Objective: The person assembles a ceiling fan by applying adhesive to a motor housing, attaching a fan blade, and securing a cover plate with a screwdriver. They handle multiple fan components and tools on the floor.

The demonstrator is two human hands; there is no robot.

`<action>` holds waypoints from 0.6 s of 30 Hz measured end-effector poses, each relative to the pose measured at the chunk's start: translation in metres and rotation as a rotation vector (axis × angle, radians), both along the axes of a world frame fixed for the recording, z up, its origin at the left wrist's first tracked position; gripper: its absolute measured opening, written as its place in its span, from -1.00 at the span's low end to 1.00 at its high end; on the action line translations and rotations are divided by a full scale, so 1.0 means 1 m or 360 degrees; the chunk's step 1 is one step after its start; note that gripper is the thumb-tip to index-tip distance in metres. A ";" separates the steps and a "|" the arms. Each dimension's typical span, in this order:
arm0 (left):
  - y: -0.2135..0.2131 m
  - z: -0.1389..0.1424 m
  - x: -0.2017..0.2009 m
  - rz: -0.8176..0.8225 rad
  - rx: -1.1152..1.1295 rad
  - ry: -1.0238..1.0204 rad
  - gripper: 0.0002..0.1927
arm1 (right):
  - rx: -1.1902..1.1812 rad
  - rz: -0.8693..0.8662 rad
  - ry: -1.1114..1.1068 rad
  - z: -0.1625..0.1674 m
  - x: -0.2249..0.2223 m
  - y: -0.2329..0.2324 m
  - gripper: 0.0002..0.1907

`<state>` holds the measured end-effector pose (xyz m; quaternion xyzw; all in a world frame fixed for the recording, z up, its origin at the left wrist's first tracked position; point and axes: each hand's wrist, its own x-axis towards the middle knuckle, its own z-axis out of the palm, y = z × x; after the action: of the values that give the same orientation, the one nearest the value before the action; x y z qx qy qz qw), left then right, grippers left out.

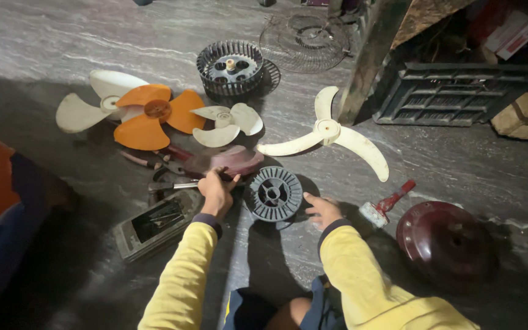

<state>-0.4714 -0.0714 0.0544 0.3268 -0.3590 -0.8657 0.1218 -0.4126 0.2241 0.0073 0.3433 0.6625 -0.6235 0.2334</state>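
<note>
My left hand (217, 193) reaches forward to the tools beside a maroon cover (233, 160), its fingers closed on a thin metal tool (181, 184) with a silvery shaft. My right hand (321, 209) rests on the floor with fingers spread, just right of a dark grey round finned fan part (274, 193), holding nothing. Both arms wear yellow sleeves. An open box of tools (154, 223) lies left of my left arm.
On the grey floor lie an orange fan blade (151, 116), two white blades (225, 123) (331, 134) and a further white one under the orange. A black cage-like wheel (231, 66), wire grille (304, 41), brush with red handle (386, 205) and maroon dome (447, 239) lie around.
</note>
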 end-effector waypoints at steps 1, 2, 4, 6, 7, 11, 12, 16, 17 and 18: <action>0.000 0.000 0.001 0.0032 -0.0009 -0.0020 -0.82 | -0.0141 0.0013 0.0085 0.000 0.004 -0.003 -0.20; 0.001 -0.001 0.003 0.0060 -0.0012 -0.0043 -0.80 | -0.0274 0.0022 0.0168 -0.001 0.009 -0.004 -0.19; 0.001 -0.001 0.005 0.0037 -0.0016 -0.0052 -0.82 | -0.0450 -0.0007 0.0260 -0.007 0.016 -0.006 -0.19; 0.001 0.002 0.010 -0.0021 -0.0041 -0.0007 -0.83 | -0.0550 -0.0067 0.0236 -0.014 0.025 -0.012 -0.21; 0.001 0.004 0.012 -0.0061 -0.0060 0.0048 -0.82 | -0.0588 -0.0100 0.0252 -0.016 0.030 -0.011 -0.21; 0.002 0.021 0.020 -0.0014 -0.0117 0.0029 -0.81 | -0.0748 -0.0188 0.0332 -0.009 0.037 -0.013 -0.19; 0.003 0.028 0.023 -0.0023 -0.0139 0.0026 -0.81 | -0.0781 -0.0208 0.0351 -0.004 0.038 -0.013 -0.18; 0.015 0.057 0.034 -0.0096 -0.0223 0.0083 -0.81 | -0.0781 -0.0277 0.0287 0.016 0.039 -0.014 -0.11; 0.019 0.065 0.037 -0.0121 -0.0240 0.0116 -0.81 | -0.0785 -0.0286 0.0264 0.018 0.039 -0.014 -0.11; 0.024 0.072 0.040 -0.0168 -0.0242 0.0111 -0.82 | -0.0776 -0.0289 0.0235 0.019 0.039 -0.013 -0.11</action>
<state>-0.4319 -0.0470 0.1261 0.2669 -0.4359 -0.8521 0.1130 -0.3733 0.2111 0.0264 0.2886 0.4747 -0.8063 0.2032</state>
